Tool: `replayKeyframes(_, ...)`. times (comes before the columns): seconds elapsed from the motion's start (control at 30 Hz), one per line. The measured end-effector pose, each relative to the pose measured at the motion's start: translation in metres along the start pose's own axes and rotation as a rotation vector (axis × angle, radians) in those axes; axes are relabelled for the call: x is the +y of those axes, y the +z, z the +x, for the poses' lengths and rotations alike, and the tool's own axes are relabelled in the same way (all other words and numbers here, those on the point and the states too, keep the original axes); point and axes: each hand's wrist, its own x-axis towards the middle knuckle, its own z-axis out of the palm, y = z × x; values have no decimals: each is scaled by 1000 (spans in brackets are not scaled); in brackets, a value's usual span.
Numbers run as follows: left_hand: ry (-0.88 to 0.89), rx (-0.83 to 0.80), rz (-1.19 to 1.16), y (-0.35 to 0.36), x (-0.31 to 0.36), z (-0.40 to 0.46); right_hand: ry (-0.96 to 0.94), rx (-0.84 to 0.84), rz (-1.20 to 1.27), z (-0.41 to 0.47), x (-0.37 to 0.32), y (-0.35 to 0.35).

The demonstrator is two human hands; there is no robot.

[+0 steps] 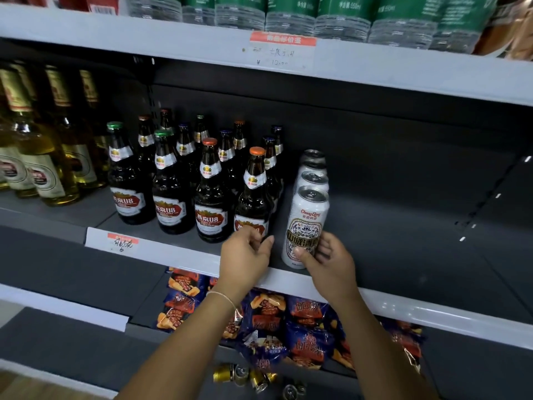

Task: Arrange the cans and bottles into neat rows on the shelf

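A row of white beer cans runs front to back on the dark middle shelf (403, 255). My right hand (328, 261) grips the front white can (307, 223) low down, thumb on its label and fingers round its right side. Left of the cans stand several dark brown beer bottles (212, 197) in rows. My left hand (245, 255) sits at the base of the front right bottle (253, 194), fingers loosely curled, fingertips near the label; I cannot tell if they touch it.
Yellow-green bottles (43, 157) fill the shelf's far left. Green-labelled water bottles (288, 13) line the upper shelf. Snack packets (288, 321) lie on the lower shelf, with gold cans (245, 373) lying below them. The shelf right of the white cans is bare.
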Motion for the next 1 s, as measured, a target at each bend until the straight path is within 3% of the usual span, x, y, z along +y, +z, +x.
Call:
replayKeyframes(0.17,-160,104,118,-9,-8,11,-2,-7,16,0,0,0)
replayKeyframes(0.7,-98,-3,285,-14,-9,13,-17,-13,-19,1,3,-1)
replayKeyframes(1.0,-72,-155,386,-28,-14,10,25,2,-36,-1,-4,1)
